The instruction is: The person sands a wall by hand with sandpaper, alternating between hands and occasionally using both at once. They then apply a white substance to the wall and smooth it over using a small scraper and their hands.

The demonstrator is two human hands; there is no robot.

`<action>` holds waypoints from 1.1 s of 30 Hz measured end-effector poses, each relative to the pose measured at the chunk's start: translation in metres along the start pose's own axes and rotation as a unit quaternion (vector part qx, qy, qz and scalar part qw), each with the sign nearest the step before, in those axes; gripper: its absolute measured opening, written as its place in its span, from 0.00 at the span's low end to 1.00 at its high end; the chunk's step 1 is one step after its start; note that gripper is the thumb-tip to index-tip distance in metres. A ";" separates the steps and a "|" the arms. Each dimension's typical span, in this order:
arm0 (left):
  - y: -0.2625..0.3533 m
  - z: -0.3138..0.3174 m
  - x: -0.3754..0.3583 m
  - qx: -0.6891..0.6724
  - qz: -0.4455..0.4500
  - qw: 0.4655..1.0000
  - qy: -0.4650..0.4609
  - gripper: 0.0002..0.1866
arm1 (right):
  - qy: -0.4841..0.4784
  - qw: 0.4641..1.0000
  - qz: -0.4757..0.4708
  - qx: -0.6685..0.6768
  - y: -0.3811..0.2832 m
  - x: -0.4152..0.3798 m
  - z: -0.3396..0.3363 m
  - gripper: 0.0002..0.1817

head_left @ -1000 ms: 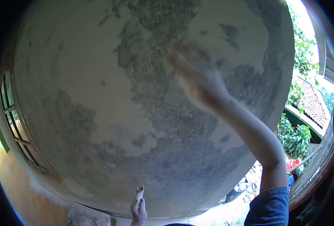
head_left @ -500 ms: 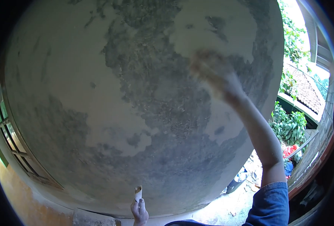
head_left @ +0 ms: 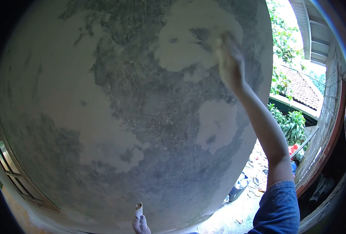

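A large wall (head_left: 102,156) with patchy grey and pale plaster fills most of the view. Up at its right side, my right hand (head_left: 232,62) is raised against the surface, by a pale patch. Motion smears its fingers, and whether something is under them I cannot make out. At the bottom of the view my left hand (head_left: 141,225) is closed around a short, pale rolled sheet (head_left: 139,210), upright with a brownish open top. That hand stays low in front of the wall.
A wood-framed window (head_left: 9,163) is at the left. Beyond the wall's right edge are a dark bucket (head_left: 238,189), rubble on pale ground (head_left: 254,171), green plants (head_left: 293,126) and a tiled roof (head_left: 301,85). A block wall (head_left: 332,93) borders the far right.
My right hand has moved up and slightly right across the wall, still blurred. The view has shifted, so the wall and window sit further left. My left hand still holds the rolled sheet.
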State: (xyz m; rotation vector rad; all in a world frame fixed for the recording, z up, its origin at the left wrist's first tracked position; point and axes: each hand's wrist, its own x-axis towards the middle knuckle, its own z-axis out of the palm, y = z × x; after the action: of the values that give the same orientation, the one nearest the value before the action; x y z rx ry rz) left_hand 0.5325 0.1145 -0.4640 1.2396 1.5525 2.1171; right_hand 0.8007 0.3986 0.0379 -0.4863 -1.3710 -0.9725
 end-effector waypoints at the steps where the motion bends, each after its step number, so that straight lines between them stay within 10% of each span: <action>1: 0.026 0.004 -0.004 0.000 -0.102 0.995 -0.002 0.14 | -0.103 0.990 -0.085 0.043 -0.022 -0.008 -0.006 0.19; 3: 0.043 0.003 -0.004 0.001 -0.200 0.980 -0.004 0.14 | -0.202 0.961 -0.168 0.083 -0.038 -0.001 -0.016 0.18; 5: 0.044 -0.002 -0.002 0.016 -0.205 0.978 -0.018 0.15 | -0.292 0.893 0.151 0.307 -0.043 0.020 -0.028 0.13; 6: 0.043 -0.004 -0.001 0.021 -0.209 0.977 -0.024 0.15 | -0.293 0.894 0.148 0.306 -0.027 0.028 -0.018 0.13; 8: 0.042 -0.003 -0.003 0.031 -0.218 0.975 -0.035 0.15 | 0.040 0.997 -0.068 0.027 0.005 0.047 0.003 0.12; 12: 0.036 -0.001 -0.005 0.029 -0.190 0.981 -0.025 0.15 | -0.121 0.975 -0.104 0.152 -0.050 0.021 0.010 0.15; 14: 0.035 0.002 -0.003 0.027 -0.171 0.985 -0.019 0.15 | -0.144 0.899 -0.398 0.116 -0.078 0.013 0.007 0.14; 15: 0.037 0.000 -0.003 0.028 -0.171 0.985 -0.019 0.15 | -0.143 0.899 -0.397 0.116 -0.069 0.020 0.006 0.14; 17: 0.048 0.000 -0.002 0.053 -0.253 0.966 -0.013 0.16 | -0.181 0.952 -0.095 0.228 -0.040 0.048 0.011 0.15; 20: 0.007 -0.004 -0.011 0.006 -0.173 0.985 -0.009 0.16 | 0.067 0.993 -0.093 -0.008 -0.025 0.062 0.040 0.16; 24: -0.029 -0.005 -0.016 -0.060 -0.044 0.997 0.003 0.16 | -0.114 0.954 -0.262 0.090 -0.100 0.041 0.002 0.19; 26: -0.005 -0.009 -0.014 -0.027 -0.121 0.992 0.023 0.15 | -0.290 0.913 -0.083 0.275 -0.097 0.053 -0.008 0.15; 30: 0.000 -0.012 -0.017 0.014 -0.239 0.970 0.050 0.14 | -0.020 0.991 -0.047 0.122 -0.046 0.076 0.035 0.16; 33: -0.050 -0.022 -0.017 0.039 -0.063 0.997 -0.007 0.12 | -0.030 0.971 -0.190 0.144 -0.067 0.047 0.038 0.15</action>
State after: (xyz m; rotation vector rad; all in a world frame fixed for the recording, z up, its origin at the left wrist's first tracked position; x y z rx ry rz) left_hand 0.5131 0.1096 -0.5177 1.1460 1.6743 1.9832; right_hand 0.7206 0.3785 0.0737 -0.0321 -1.6658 -1.0459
